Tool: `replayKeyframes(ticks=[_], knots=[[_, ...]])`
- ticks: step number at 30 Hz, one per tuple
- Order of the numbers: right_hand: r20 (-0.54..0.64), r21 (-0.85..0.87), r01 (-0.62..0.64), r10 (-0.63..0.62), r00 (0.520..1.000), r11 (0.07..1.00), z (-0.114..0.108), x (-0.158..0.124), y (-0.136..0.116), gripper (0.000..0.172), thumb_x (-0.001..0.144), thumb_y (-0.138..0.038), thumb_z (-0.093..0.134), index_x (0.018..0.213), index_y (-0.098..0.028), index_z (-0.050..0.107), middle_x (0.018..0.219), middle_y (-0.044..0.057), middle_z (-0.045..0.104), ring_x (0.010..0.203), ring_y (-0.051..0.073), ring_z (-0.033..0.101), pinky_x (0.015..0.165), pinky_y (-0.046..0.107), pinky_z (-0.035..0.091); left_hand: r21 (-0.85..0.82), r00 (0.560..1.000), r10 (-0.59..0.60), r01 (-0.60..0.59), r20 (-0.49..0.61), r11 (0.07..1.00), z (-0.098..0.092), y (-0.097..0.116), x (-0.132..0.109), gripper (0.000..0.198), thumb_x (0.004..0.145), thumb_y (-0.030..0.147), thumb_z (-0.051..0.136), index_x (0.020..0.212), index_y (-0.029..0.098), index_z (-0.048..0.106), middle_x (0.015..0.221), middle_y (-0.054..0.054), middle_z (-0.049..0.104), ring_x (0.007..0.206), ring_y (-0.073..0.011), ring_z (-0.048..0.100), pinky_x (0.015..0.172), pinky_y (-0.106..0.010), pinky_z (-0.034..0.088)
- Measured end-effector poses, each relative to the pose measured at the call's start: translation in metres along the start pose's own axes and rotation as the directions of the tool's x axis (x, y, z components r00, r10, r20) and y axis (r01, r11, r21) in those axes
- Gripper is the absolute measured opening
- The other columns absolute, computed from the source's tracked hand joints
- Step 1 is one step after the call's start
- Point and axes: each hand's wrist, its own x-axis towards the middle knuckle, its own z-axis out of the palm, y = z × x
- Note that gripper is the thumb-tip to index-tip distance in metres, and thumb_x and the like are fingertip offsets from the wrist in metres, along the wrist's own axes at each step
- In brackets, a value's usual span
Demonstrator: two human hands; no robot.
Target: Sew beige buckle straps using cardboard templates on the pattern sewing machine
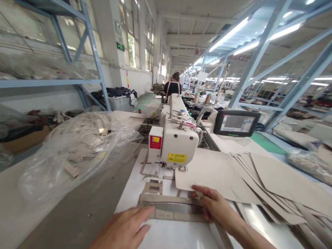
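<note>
My left hand [124,226] hovers over the front of the white work plate [178,233], slightly blurred, fingers stretched out and nothing in them. Its fingertips come close to the left end of a flat frame [172,207] with a shiny metal strip and beige edges. My right hand [211,202] has its fingers closed at the near corner of a beige fabric panel [210,173]; its lower fingers are beside the frame's right end. That panel extends rightward from under the head of a white sewing machine [178,143]. A small beige piece with a rectangular opening [153,187] lies behind the frame.
Several overlapping beige panels [275,176] lie at the right. A clear plastic bag [85,148] of beige pieces rests on the left of the table. A control screen [237,123] stands behind the panels. Blue shelving [95,62] rises at the left; a person [173,88] is farther ahead.
</note>
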Motion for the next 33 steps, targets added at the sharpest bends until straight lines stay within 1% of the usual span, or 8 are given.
replayKeyframes(ticks=[4,8,10,12,15,18,27,33], knots=[[0.240,0.058,0.078,-0.090,0.967,0.995,0.068,0.024,-0.020,0.050,0.069,-0.027,0.049,0.116,-0.016,0.062,0.100,0.004,0.071,0.037,0.005,0.048,0.033,0.019,0.035,0.175,0.988,0.138,-0.123,-0.074,0.977,0.016,-0.004,0.074,0.070,0.079,-0.002,0.048,0.145,0.020,0.044,0.149,-0.010,0.052,0.137,-0.0245,0.049,0.113,-0.043,0.044],[0.335,0.022,0.150,-0.148,0.930,0.988,0.105,0.026,-0.039,0.040,0.069,-0.019,0.049,0.107,-0.016,0.062,0.071,-0.002,0.064,0.049,0.011,0.057,0.047,0.023,0.049,0.271,0.994,0.110,-0.106,0.000,0.957,0.028,-0.013,0.108,0.050,0.087,-0.002,0.044,0.134,0.014,0.056,0.133,-0.014,0.065,0.125,-0.0264,0.060,0.103,-0.045,0.052],[0.357,-0.141,0.354,-0.286,0.889,0.924,0.092,0.012,-0.046,0.050,0.072,-0.016,0.053,0.121,-0.019,0.061,0.089,0.003,0.071,0.072,0.017,0.067,0.069,0.031,0.057,0.325,0.998,0.053,-0.060,0.030,0.944,0.028,-0.017,0.113,0.046,0.090,-0.002,0.042,0.128,0.015,0.061,0.129,-0.014,0.068,0.119,-0.0268,0.063,0.099,-0.045,0.053],[0.381,-0.385,0.569,-0.436,0.815,0.727,0.060,-0.006,-0.048,0.058,0.082,-0.019,0.053,0.139,-0.023,0.052,0.112,0.009,0.072,0.098,0.024,0.068,0.090,0.042,0.056,0.371,0.999,0.008,-0.025,0.046,0.928,0.026,-0.018,0.113,0.047,0.091,-0.003,0.040,0.128,0.015,0.062,0.130,-0.013,0.067,0.120,-0.0270,0.063,0.100,-0.045,0.053],[0.347,-0.642,0.623,-0.554,0.756,0.447,0.000,-0.018,-0.036,0.050,0.089,-0.020,0.046,0.138,-0.020,0.055,0.133,0.014,0.064,0.123,0.030,0.059,0.106,0.051,0.048,0.412,0.998,-0.037,0.015,0.046,0.911,0.025,-0.017,0.116,0.049,0.090,-0.003,0.041,0.132,0.012,0.060,0.133,-0.016,0.065,0.122,-0.0292,0.061,0.102,-0.046,0.051],[0.355,-0.771,0.574,-0.562,0.747,0.277,-0.043,-0.003,-0.010,0.053,0.088,-0.017,0.047,0.141,-0.015,0.054,0.147,0.015,0.051,0.139,0.033,0.044,0.113,0.055,0.043,0.422,0.998,-0.057,0.035,0.041,0.906,0.025,-0.011,0.124,0.046,0.090,-0.002,0.042,0.130,0.009,0.061,0.132,-0.019,0.064,0.120,-0.0302,0.062,0.101,-0.045,0.052],[0.251,-0.795,0.521,-0.614,0.748,0.309,-0.068,0.063,0.023,0.043,0.101,-0.029,0.040,0.138,-0.016,0.057,0.142,0.013,0.057,0.137,0.028,0.048,0.116,0.050,0.040,0.506,0.988,-0.155,0.124,0.019,0.853,0.033,-0.001,0.153,0.045,0.090,-0.003,0.036,0.119,0.009,0.068,0.116,-0.020,0.071,0.106,-0.0309,0.069,0.086,-0.041,0.058],[0.198,-0.789,0.500,-0.623,0.757,0.357,-0.047,0.063,0.019,0.044,0.101,-0.028,0.037,0.137,-0.014,0.058,0.140,0.013,0.059,0.136,0.028,0.049,0.114,0.049,0.043,0.499,0.988,-0.155,0.121,0.026,0.858,0.026,-0.018,0.155,0.041,0.089,-0.004,0.039,0.109,0.010,0.072,0.108,-0.017,0.073,0.101,-0.0317,0.070,0.089,-0.044,0.056]])
